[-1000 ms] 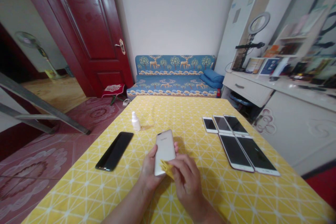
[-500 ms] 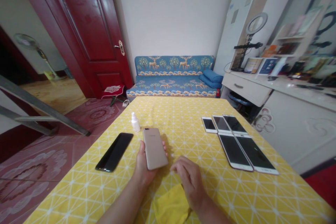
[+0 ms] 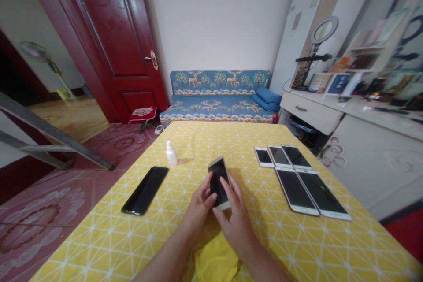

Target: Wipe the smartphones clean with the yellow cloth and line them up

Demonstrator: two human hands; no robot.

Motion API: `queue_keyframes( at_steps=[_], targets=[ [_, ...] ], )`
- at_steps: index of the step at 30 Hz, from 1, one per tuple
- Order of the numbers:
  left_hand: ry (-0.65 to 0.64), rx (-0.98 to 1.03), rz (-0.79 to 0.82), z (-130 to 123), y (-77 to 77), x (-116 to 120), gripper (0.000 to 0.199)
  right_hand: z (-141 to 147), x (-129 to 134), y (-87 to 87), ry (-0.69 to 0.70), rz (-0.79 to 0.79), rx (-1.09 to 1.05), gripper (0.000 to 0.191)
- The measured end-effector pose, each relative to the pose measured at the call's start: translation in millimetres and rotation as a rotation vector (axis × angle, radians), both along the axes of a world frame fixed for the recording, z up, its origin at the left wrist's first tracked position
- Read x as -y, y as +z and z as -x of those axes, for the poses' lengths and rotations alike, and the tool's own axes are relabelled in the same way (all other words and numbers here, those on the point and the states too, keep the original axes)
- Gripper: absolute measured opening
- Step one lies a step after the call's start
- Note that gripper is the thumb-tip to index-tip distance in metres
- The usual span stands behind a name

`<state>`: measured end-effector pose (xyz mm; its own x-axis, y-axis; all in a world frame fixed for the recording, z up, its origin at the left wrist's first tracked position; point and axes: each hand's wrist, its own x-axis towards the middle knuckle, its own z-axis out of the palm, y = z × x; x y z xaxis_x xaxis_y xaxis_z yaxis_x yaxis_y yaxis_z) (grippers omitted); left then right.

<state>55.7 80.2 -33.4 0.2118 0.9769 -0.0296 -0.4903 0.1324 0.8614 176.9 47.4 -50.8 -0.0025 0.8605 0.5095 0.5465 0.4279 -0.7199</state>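
Note:
A gold-edged phone (image 3: pixel 218 176) is held over the table's middle, its dark screen facing up. My left hand (image 3: pixel 199 202) grips it from the left side, fingers and thumb at its edge. On the other side my right hand (image 3: pixel 234 209) is closed round the phone's right edge, with a finger over the screen. Just below the hands lies a folded yellow cloth (image 3: pixel 216 260). To the left are a black phone (image 3: pixel 145 191) and a white spray bottle (image 3: pixel 171 155), standing upright.
Several phones lie together at the right, among them a small white one (image 3: pixel 264 157) and a large one (image 3: pixel 325 194). The yellow patterned tablecloth (image 3: pixel 109 242) covers the table. Beyond its far edge is a blue sofa (image 3: pixel 218 105).
The phone has moved right and been turned from its gold back to its screen. My right hand has come up from beside the cloth and taken hold of it too.

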Motion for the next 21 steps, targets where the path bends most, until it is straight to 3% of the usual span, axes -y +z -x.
queue_keyframes(
  at_steps=[4, 8, 12, 21],
  targets=[
    [0.035, -0.114, 0.003, -1, -7.4, -5, 0.049, -10, -8, -14.2, -0.144, 0.012, 0.038, 0.058],
    [0.059, -0.189, -0.036, -1, -6.7, -6, 0.038, -15, -8, -20.0, -0.129, 0.007, 0.229, 0.057],
    [0.078, -0.329, -0.165, 1, -3.7, -4, 0.035, -16, -12, -19.7, -0.087, 0.018, 0.384, 0.073],
    [0.04, -0.626, -0.416, 2, -2.1, 0, 0.025, -37, -51, -5.8, -0.164, 0.15, 0.502, 0.059]
  ],
)
